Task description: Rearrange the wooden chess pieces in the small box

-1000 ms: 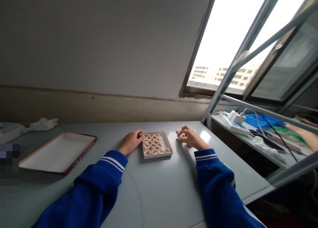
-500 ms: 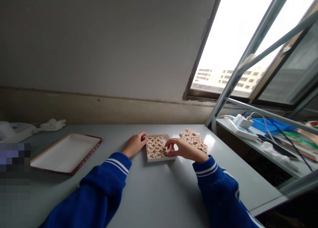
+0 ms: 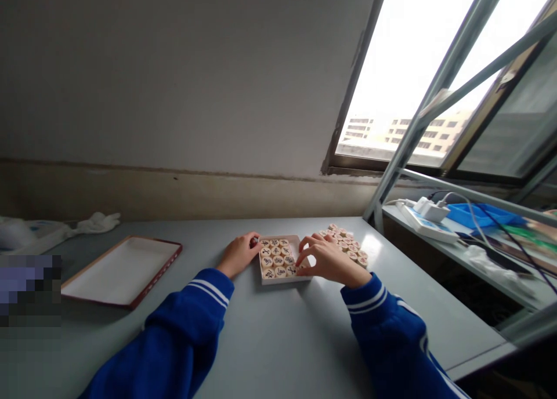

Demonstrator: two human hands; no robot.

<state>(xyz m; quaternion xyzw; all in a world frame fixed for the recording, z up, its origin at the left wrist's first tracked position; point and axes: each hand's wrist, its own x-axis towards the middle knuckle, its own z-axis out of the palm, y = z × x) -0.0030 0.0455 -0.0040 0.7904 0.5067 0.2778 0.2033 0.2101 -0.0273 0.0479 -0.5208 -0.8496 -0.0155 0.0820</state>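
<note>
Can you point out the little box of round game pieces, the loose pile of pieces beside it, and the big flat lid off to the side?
box of pieces [image 3: 282,278]: head view, on its near wall.
loose pieces [image 3: 348,245]: head view, middle of the pile.
flat lid [image 3: 122,265]: head view, on its pale inner face.

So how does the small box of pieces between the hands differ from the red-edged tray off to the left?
The small box is compact, pale-walled and nearly full of round game pieces; the red-edged tray is much larger, dark red at the rim and shows only a white inside. The left hand touches the box's left side and the right hand is at its right edge, while no hand touches the tray. Both are shallow, rectangular and lie flat on the grey table.
</note>
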